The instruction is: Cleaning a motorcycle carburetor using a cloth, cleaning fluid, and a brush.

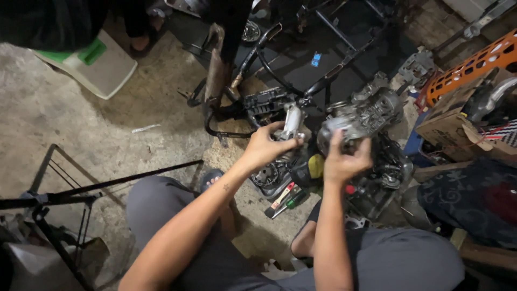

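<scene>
Far left, a green-and-white plastic stool [91, 62] stands on the concrete floor [81, 118]. Near left, a black metal stand [64, 196] with thin rods crosses the floor.

At centre, the left hand [264, 148] is curled closed around a small silver metal part [292, 123], fingers wrapped over its lower end, thumb toward the right. The part stands roughly upright, just left of the engine casing and in front of the black motorcycle frame [301, 81], which lies on the floor at the far centre.

Below the hands, a screwdriver with a red handle [284, 195] and a second one with a green handle [293, 200] lie side by side on the floor, near a yellow-and-black object [311, 167] whose kind cannot be told.

The right hand [344, 161] grips the near edge of a grey engine casing [361, 118], fingers spread upward against it, index finger raised along its face. The casing is held above the floor, tilted, right of centre.

Far right, an orange perforated crate [474, 64] sits above a cardboard box [452, 126]. Near right, a dark patterned cloth [474, 199] lies beside the person's knee.
</scene>
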